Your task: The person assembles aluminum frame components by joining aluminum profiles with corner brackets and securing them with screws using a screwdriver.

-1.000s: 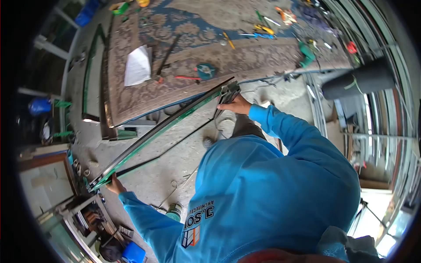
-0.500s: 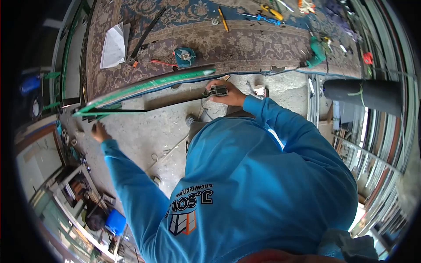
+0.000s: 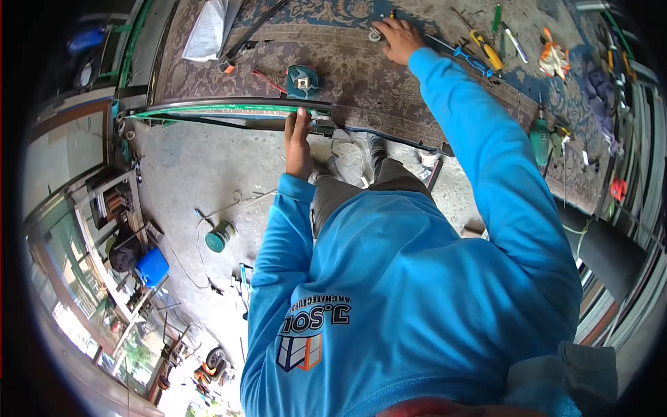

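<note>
My left hand (image 3: pixel 299 149) is at the near end of a long dark metal profile (image 3: pixel 229 105) with a green strip along it. Its fingers point up over the profile and hold it at the carpet's edge. A metal fitting (image 3: pixel 321 125) sits at that end, just right of the fingers. My right hand (image 3: pixel 401 43) reaches out over the carpet with its fingers apart. Beneath them lies a pencil-like tool (image 3: pixel 392 14), mostly covered by the hand. A small clear roll (image 3: pixel 375 35) is beside the fingertips.
On the patterned carpet (image 3: pixel 361 76) lie a teal tape measure (image 3: pixel 303 82), paper sheets (image 3: pixel 207 31), a blue tool (image 3: pixel 472 61), a yellow-handled screwdriver (image 3: pixel 490 52) and a green drill (image 3: pixel 539 139). A green-topped can (image 3: pixel 219 238) stands on the concrete floor. Long profiles line the right side.
My right hand has left the fitting at the profile's end and moved out over the carpet. My left hand has moved right, from the profile's far end to the near one. The view has shifted.
</note>
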Tool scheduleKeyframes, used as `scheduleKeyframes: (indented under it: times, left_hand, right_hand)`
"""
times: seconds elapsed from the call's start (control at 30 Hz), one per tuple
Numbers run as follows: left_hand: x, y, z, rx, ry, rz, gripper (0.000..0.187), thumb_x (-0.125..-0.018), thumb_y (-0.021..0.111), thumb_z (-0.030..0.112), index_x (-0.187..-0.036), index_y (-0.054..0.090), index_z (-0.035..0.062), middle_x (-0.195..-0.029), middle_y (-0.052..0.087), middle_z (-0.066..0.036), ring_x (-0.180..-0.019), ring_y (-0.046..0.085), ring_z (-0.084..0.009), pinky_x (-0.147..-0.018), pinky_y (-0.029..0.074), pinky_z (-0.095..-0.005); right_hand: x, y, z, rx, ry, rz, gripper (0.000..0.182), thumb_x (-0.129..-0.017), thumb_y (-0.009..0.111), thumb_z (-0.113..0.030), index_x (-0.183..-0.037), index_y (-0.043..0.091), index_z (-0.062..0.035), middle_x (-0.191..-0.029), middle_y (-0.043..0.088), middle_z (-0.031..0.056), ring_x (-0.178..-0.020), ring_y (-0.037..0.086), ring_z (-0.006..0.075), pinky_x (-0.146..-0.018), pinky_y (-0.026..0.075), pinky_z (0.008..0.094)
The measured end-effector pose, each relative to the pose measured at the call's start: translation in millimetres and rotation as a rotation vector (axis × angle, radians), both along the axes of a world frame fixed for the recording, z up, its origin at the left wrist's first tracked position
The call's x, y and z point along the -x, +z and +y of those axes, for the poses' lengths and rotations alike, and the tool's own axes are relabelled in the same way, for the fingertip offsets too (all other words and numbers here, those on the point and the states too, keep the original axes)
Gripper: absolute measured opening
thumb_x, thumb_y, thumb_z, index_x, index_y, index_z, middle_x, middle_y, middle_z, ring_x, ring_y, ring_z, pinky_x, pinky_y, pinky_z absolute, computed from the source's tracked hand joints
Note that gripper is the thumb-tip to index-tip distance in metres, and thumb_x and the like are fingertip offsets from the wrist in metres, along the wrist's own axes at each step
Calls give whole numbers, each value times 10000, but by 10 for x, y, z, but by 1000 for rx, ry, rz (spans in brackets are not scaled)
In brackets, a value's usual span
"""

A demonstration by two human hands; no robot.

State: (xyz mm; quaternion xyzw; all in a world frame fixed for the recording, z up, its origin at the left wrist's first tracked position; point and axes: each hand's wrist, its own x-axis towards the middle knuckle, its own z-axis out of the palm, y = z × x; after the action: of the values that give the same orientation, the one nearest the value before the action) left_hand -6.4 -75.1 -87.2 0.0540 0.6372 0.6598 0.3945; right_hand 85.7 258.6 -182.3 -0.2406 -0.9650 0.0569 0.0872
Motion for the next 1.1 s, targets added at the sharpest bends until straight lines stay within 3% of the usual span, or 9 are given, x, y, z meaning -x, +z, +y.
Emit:
scheduleKeyframes:
  times: [0.07,0.17,0.23,0.3,0.4,0.47,0.67,0.73,1.1]
  left_hand:
    - [73,134,90,55,-67,-7,537,-910,553,478,-1233,535,50,-1132,586,-54,-1041,524,-149,-917,363,-315]
    - [108,267,208,219,-156,-81,431,-891,594,433,-1096,612,54,-983,633,-40,-923,556,-130,-831,386,-288]
    - [134,242,245,174,-204,-232,407,-878,625,399,-1058,627,35,-935,641,-49,-865,565,-124,-782,405,-269]
    - [184,225,259,206,-202,-272,385,-875,639,374,-1037,634,24,-900,643,-53,-809,572,-120,-744,416,-252]
    - [217,229,280,220,-246,-230,392,-849,675,384,-1030,655,37,-907,647,-65,-824,572,-136,-729,415,-262]
    - [199,310,312,167,-263,-273,370,-897,628,359,-1047,622,21,-869,636,-51,-802,576,-126,-750,433,-256]
    - [223,188,264,122,-224,-330,305,-896,647,282,-1019,626,4,-888,649,-65,-794,588,-139,-719,446,-273]
    - [196,203,254,122,-203,-322,302,-897,647,279,-1018,626,2,-888,650,-63,-799,590,-136,-721,446,-271]
    - [196,252,254,139,-220,-295,332,-941,583,291,-1078,575,-10,-912,647,-82,-825,615,-143,-754,477,-274]
  right_hand:
    - [16,-154,40,-1,12,-39,520,-869,596,-220,-1365,442,-201,-1356,453,116,-1215,435,357,-1018,395,513]
    - [30,168,-79,279,55,85,444,-888,607,-185,-1313,479,-170,-1228,544,117,-1147,507,301,-971,449,478]
    - [-144,547,-502,1292,16,239,382,-880,623,-118,-1244,507,-113,-1080,609,93,-1024,578,216,-894,506,384]
    - [-412,773,-925,1811,64,288,368,-884,603,-59,-1236,493,-56,-1055,618,97,-959,606,155,-915,490,289]
    - [-522,572,-1361,2037,224,393,343,-875,591,-27,-1208,509,-46,-1056,614,85,-992,602,163,-912,490,291]
    - [-454,491,-1497,2054,207,446,324,-864,602,-22,-1179,528,-40,-1024,617,65,-975,592,145,-889,490,285]
    - [-336,417,-1587,2147,169,555,295,-842,612,-3,-1134,577,-30,-989,627,45,-954,580,120,-875,467,270]
    - [-331,392,-1557,1812,312,512,269,-880,580,-21,-1148,564,-19,-1036,622,59,-991,586,134,-912,475,290]
    - [-386,452,-1604,1912,285,564,269,-877,607,-41,-1143,574,-17,-1041,625,62,-1003,581,127,-916,463,289]
